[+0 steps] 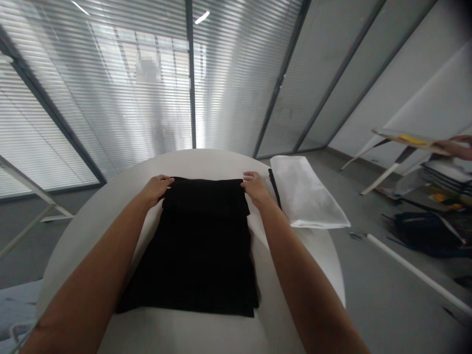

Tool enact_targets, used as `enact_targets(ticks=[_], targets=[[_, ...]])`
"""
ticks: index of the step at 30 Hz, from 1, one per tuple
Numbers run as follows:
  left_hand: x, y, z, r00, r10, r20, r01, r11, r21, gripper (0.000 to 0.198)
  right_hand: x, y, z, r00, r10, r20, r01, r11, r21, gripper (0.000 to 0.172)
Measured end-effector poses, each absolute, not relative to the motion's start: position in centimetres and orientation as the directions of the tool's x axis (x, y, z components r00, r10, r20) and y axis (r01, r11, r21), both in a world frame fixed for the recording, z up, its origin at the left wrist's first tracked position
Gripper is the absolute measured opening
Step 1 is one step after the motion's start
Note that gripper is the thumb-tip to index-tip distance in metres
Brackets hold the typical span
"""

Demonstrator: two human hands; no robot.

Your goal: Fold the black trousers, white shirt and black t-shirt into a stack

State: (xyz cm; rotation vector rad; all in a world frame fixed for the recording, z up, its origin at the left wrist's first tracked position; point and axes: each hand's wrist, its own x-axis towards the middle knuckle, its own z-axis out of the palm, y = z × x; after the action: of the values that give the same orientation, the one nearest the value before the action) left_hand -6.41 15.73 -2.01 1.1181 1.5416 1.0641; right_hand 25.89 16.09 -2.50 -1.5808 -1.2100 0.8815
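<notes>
A piece of black cloth (206, 260), perhaps a garment, lies flat on the white round table (206, 160). Its far end is folded over into a shorter, thicker band. At the far left corner of that band, my left hand (158, 189) pinches the edge between thumb and fingers. My right hand (255, 186) grips the opposite far corner, thumb and forefinger closed on the fabric. Both arms reach forward along the cloth's sides. Just right of my right hand rests a folded white cloth or bag (308, 191), with a narrow black strip (275, 188) along its left side.
Glass panels with blinds (147, 98) stand behind the table. Light blue fabric (18, 309) shows at lower left. On the right are another table (405, 137), a person's hand (453, 146), a dark bag (427, 231) and a white pole (413, 265) on the floor.
</notes>
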Motion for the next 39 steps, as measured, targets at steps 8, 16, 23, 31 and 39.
enact_targets(ticks=[8,16,23,31,39], targets=[[-5.5,15.9,-1.2,-0.22,0.951,0.215,0.748,0.023,0.663,0.046,24.3,15.3,-1.8,0.16,0.943,0.292,0.836,0.028,-0.549,0.036],[-0.2,12.5,-0.8,0.314,0.866,0.39,0.932,-0.36,0.048,0.045,18.5,11.7,-3.1,-0.209,0.947,0.246,0.923,0.274,-0.27,0.054],[-0.2,13.1,-3.9,0.283,0.953,0.104,0.955,-0.29,0.065,0.06,18.6,12.2,-4.4,-0.137,0.991,0.011,0.948,0.134,-0.288,0.063],[-0.8,13.8,-4.1,0.16,0.983,0.091,0.961,-0.176,0.215,0.068,19.8,13.0,-4.2,0.03,0.998,-0.053,0.94,-0.047,-0.339,0.065],[-2.4,14.5,-4.0,-0.198,0.976,0.093,0.926,0.155,0.345,0.072,21.9,13.5,-5.4,0.248,0.967,0.06,0.897,-0.205,-0.392,0.073]])
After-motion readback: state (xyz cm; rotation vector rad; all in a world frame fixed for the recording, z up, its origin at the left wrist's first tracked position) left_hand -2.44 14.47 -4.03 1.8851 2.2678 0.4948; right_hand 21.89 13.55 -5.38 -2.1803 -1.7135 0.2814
